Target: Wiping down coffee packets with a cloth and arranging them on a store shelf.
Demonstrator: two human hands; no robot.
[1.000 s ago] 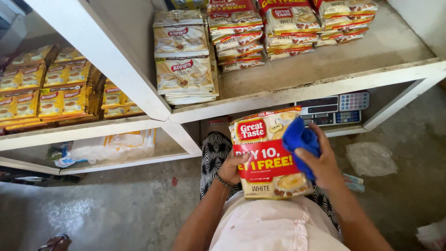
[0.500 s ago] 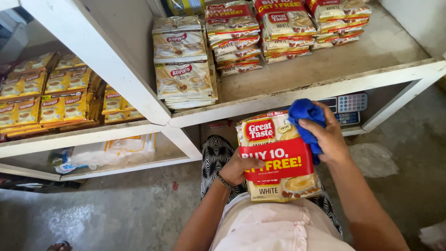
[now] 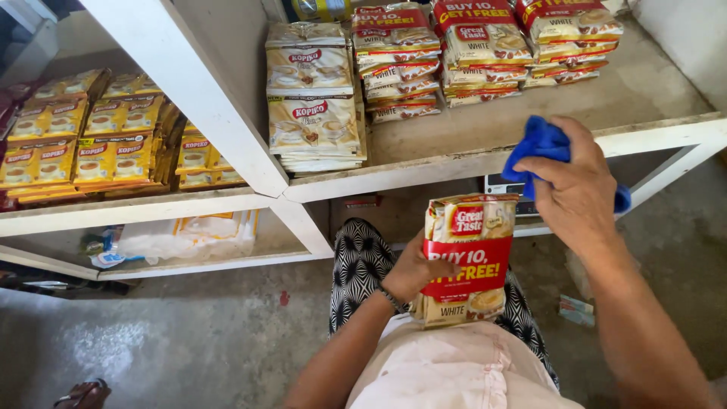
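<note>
White shelving [image 3: 485, 163] fronts us, sachet packs stacked on it. Below its edge, our left hand [image 3: 413, 269] grips a red-and-cream coffee-mix pack [image 3: 466, 257] by one side only — it could slip. Our right hand [image 3: 575, 189], clenched round a blue cloth [image 3: 541, 144], hovers just above the pack.

Glossy plastic-film pack [image 3: 468, 257], cream with a red band, gripped in left hand [image 3: 413, 269]; soft matt blue cloth [image 3: 541, 148] bunched under right hand [image 3: 577, 189] at 2 o'clock of pack; shelf [image 3: 454, 163] of white-painted wood, top dusty and rough; floor [image 3: 189, 341] matt, mottled concrete.
</note>
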